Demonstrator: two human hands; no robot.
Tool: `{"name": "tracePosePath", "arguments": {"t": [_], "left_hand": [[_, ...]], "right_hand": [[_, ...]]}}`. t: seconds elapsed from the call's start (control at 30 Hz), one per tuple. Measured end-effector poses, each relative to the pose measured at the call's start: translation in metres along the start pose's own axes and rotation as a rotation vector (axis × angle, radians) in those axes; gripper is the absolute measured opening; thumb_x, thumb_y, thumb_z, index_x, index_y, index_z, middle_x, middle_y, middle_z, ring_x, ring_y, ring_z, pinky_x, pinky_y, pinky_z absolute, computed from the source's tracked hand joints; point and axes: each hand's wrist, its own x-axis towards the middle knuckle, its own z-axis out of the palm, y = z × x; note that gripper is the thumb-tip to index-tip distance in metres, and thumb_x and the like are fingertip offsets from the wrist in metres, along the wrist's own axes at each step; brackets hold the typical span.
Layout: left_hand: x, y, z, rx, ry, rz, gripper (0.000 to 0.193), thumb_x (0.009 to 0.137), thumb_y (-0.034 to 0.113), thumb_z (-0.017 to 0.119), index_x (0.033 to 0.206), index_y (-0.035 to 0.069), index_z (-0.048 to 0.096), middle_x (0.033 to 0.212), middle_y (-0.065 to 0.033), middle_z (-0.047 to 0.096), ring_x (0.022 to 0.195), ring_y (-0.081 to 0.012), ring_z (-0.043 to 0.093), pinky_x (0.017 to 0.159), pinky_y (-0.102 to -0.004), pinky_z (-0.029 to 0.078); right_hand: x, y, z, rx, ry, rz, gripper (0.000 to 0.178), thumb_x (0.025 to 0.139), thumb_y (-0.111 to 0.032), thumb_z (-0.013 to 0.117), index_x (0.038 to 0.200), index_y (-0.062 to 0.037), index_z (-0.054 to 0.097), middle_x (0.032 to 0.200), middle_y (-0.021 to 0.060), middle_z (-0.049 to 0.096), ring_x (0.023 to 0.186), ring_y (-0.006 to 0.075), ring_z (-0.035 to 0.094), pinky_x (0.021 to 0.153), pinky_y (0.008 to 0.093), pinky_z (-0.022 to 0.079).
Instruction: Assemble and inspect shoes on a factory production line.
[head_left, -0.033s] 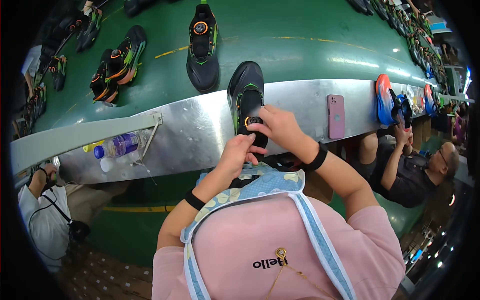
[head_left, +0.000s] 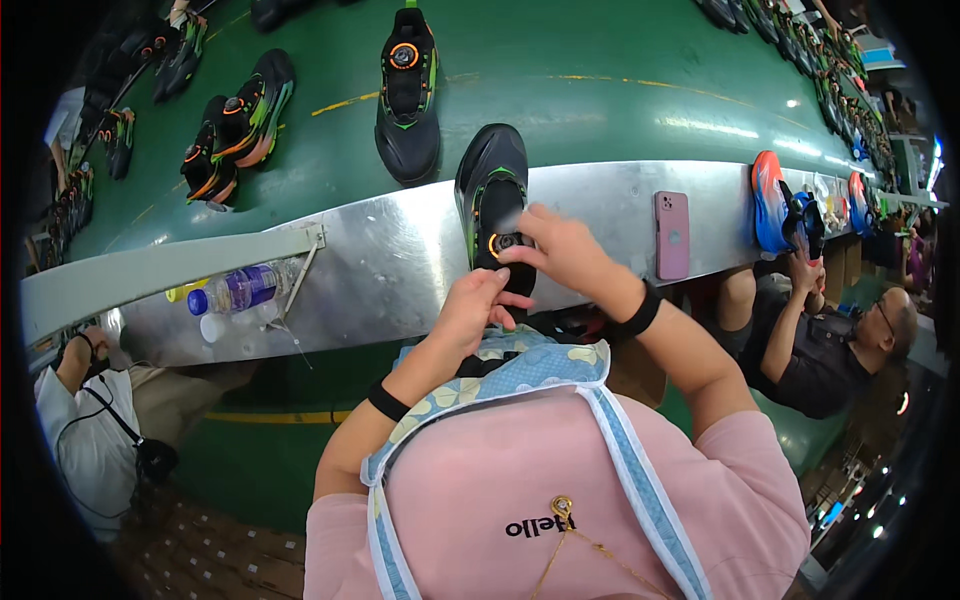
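Observation:
A black sneaker with green trim lies toe away from me on the metal ledge, its toe reaching over the green surface. On its tongue is a round dial with an orange ring. The thumb and forefinger of my right hand close around this dial, the fingertips slightly blurred. My left hand pinches at the sneaker's near end, around the collar; its fingers hide just what part they grip. Farther off, a similar black sneaker stands on the green surface, toe toward me.
A pink phone lies on the metal ledge to the right. Orange-and-blue shoes sit beyond it, near a seated person. At left, bottles stand by a grey bar. More black sneakers rest at far left.
My right hand has shifted very slightly to the right, its fingertips still at the dial. My left hand and the sneaker have stayed in place.

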Motion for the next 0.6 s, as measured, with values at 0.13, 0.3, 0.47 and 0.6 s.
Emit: {"name": "tracePosePath", "arguments": {"t": [0.13, 0.3, 0.47, 0.6], "left_hand": [[0.000, 0.000, -0.002, 0.009, -0.016, 0.025, 0.026, 0.095, 0.020, 0.044, 0.100, -0.005, 0.050, 0.090, -0.0144, 0.058, 0.076, -0.0211, 0.065, 0.044, -0.0240, 0.049], [-0.004, -0.001, -0.001, 0.065, 0.014, 0.034, 0.026, 0.095, 0.019, 0.044, 0.101, -0.005, 0.050, 0.089, -0.0139, 0.058, 0.075, -0.0207, 0.065, 0.046, -0.0236, 0.050], [-0.005, 0.002, -0.009, 0.022, -0.006, -0.013, 0.026, 0.095, 0.020, 0.045, 0.101, -0.005, 0.050, 0.091, -0.0148, 0.059, 0.075, -0.0196, 0.065, 0.046, -0.0226, 0.050], [-0.005, 0.001, -0.008, 0.024, -0.010, -0.012, 0.027, 0.095, 0.021, 0.045, 0.101, -0.005, 0.049, 0.084, -0.0157, 0.058, 0.072, -0.0194, 0.064, 0.047, -0.0235, 0.050]], "right_hand": [[0.009, 0.024, 0.003, 0.049, -0.112, -0.216, 0.030, 0.072, -0.029, 0.069, 0.084, -0.0053, 0.055, 0.075, 0.0115, 0.051, 0.072, 0.0316, 0.056, 0.060, 0.0397, 0.045], [-0.005, -0.001, 0.024, -0.190, 0.179, -0.049, 0.033, 0.069, -0.027, 0.072, 0.081, -0.0026, 0.053, 0.074, 0.0119, 0.050, 0.068, 0.0306, 0.054, 0.060, 0.0390, 0.042], [0.008, 0.006, 0.002, 0.000, 0.013, -0.058, 0.033, 0.069, -0.028, 0.072, 0.077, -0.0033, 0.053, 0.072, 0.0111, 0.050, 0.067, 0.0295, 0.054, 0.058, 0.0387, 0.042], [0.015, 0.022, 0.010, 0.074, -0.054, -0.258, 0.031, 0.071, -0.031, 0.070, 0.080, -0.0057, 0.055, 0.073, 0.0094, 0.051, 0.068, 0.0301, 0.056, 0.056, 0.0390, 0.044]]}}
